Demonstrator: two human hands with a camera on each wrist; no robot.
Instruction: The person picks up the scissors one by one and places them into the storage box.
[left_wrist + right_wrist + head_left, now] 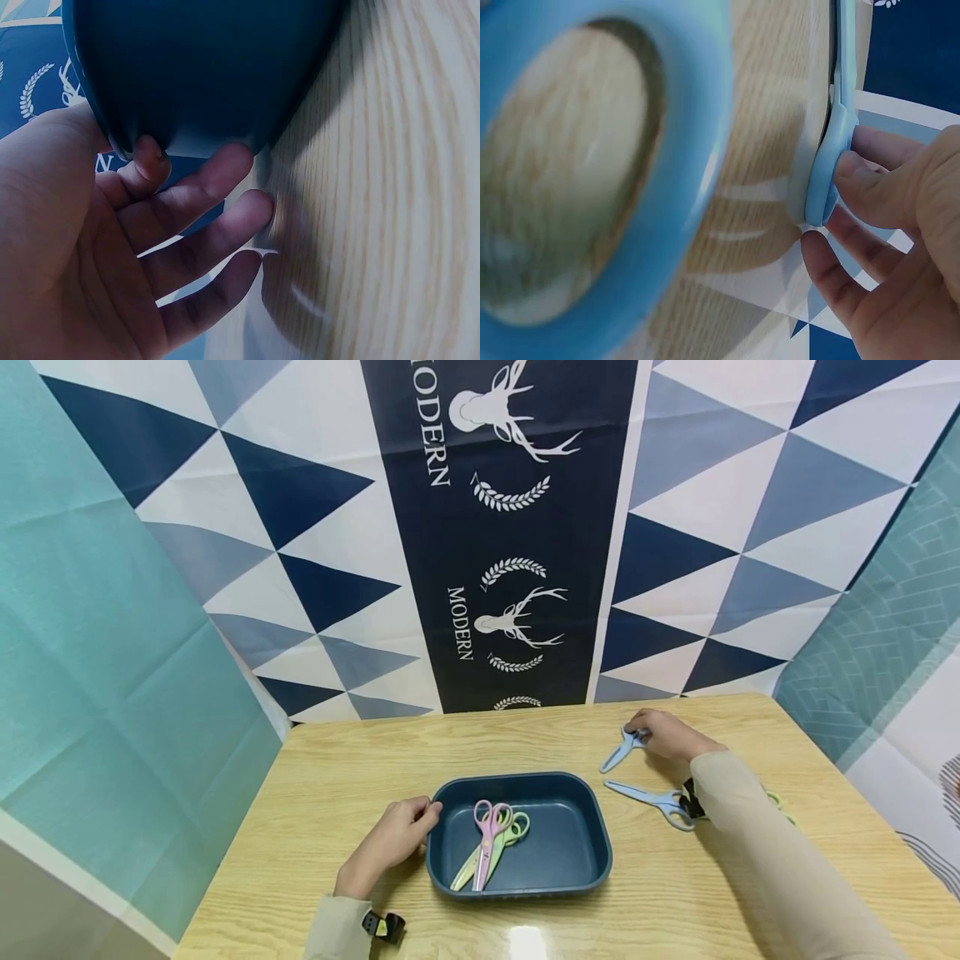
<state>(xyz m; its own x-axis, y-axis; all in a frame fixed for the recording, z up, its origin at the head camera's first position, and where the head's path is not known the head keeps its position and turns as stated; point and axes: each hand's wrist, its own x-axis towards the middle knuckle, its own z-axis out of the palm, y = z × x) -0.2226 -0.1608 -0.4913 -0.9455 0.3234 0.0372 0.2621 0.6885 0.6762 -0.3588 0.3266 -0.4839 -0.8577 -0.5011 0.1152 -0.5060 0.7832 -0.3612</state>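
Observation:
My left hand (397,833) grips the left rim of a dark blue rectangular tray (592,810), its thumb over the edge and its fingers against the outer wall (202,67). Inside the tray's left part, pink scissors (487,843) lie across green scissors (517,828). At the table's back right, my right hand (669,735) pinches the handle of light blue scissors (615,757), their blades pointing toward the tray. The right wrist view shows the thumb and fingers at that handle (829,176). A second pair of light blue scissors (645,795) lies nearer, its handle partly under the right wrist.
Yellow-green scissors (780,803) lie right of the right forearm, which mostly hides them. In the right wrist view, the nearer pair's blue handle loop (694,172) looms large. The wood-grain table (360,752) ends at a patterned cloth backdrop (517,535).

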